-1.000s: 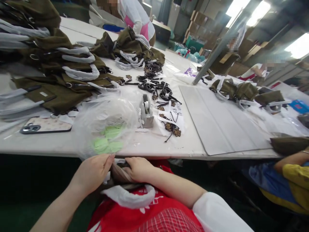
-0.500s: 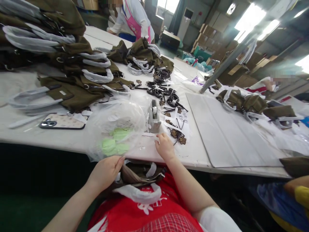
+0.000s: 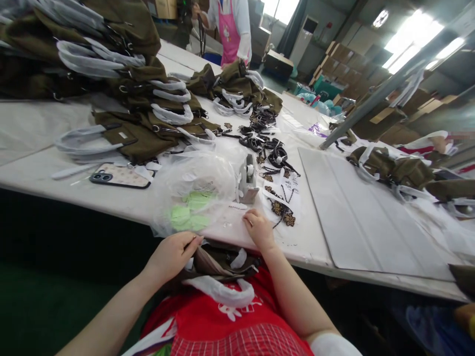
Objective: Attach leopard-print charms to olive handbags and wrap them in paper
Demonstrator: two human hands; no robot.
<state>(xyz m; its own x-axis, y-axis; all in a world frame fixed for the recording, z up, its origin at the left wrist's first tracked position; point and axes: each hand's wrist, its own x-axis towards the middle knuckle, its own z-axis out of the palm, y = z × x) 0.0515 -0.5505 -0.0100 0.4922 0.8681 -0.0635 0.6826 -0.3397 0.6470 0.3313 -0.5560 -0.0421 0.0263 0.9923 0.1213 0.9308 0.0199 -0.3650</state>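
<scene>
An olive-brown handbag (image 3: 222, 269) with wrapped handles rests open on my lap against the table edge. My left hand (image 3: 172, 257) pinches the left end of its opening. My right hand (image 3: 259, 230) is closed over the table, fingertips together; whatever they hold is too small to make out. Just beyond those fingers stands a grey tape dispenser (image 3: 248, 183), with a short pale strip lying in front of it. A clear plastic bag (image 3: 218, 173) with light green packets (image 3: 189, 215) sits left of the dispenser. Leopard-print charms (image 3: 284, 212) with dark cords lie to its right.
Olive handbags (image 3: 137, 133) are piled at the left, near a phone (image 3: 120, 176). Black straps (image 3: 278, 155) lie further back. A grey board (image 3: 363, 217) covers the table at right, below a slanted metal post (image 3: 367, 104). A co-worker in a pink apron (image 3: 228, 32) stands behind.
My view has turned a little left. My right fingertips have drawn slightly back from the dispenser, while my left hand keeps its grip. The co-worker behind has straightened and lifts dark straps.
</scene>
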